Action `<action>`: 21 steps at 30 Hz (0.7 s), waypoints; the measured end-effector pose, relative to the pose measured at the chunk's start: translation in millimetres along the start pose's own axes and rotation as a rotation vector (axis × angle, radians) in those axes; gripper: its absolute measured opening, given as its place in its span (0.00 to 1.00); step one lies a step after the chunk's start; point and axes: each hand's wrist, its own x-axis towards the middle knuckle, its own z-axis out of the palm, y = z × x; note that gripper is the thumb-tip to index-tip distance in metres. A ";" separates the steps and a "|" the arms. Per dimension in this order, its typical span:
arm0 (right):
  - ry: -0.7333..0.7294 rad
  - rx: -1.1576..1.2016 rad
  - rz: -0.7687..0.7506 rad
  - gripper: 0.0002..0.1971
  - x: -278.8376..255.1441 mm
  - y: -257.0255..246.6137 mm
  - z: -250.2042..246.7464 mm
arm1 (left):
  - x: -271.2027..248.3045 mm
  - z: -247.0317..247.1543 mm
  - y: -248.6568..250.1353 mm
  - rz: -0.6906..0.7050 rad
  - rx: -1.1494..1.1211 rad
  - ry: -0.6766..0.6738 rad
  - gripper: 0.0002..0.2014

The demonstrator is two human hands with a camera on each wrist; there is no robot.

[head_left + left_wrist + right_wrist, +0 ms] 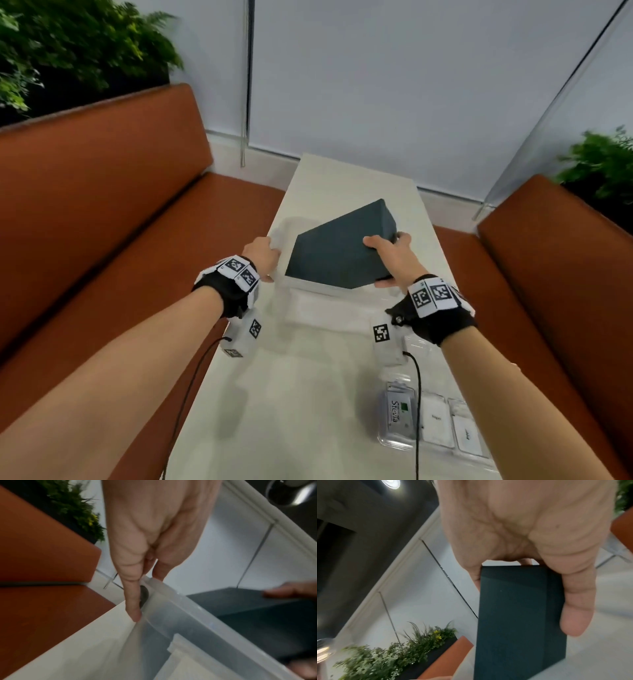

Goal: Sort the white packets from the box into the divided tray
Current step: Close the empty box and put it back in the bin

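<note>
My right hand (390, 260) holds the dark box (339, 250) tight, thumb on one side and fingers on the other, tipped over a clear bin (188, 622) on the white table (291, 394). My left hand (262, 255) grips the clear bin's rim. The divided tray (397, 442) with white packets (435, 425) sits near me on the right.

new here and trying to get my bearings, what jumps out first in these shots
The dark teal box stands out first: the right hand grips it, tilted above the clear plastic bin at mid-table. The left hand holds the bin's left rim. Near the table's right front edge sits the divided tray, already holding a Stevia packet and white packets.
</note>
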 end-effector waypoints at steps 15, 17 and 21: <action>-0.203 -0.381 0.233 0.26 42.7 31.6 22.5 | 3.7 -6.1 -7.6 -0.021 -0.135 0.008 0.25; -0.193 -0.424 0.219 0.25 42.1 34.2 24.3 | 2.1 -5.2 -5.5 -0.023 -0.105 0.014 0.25; -0.193 -0.515 0.206 0.23 34.2 31.8 27.1 | -1.1 -3.6 0.1 -0.019 -0.003 0.031 0.21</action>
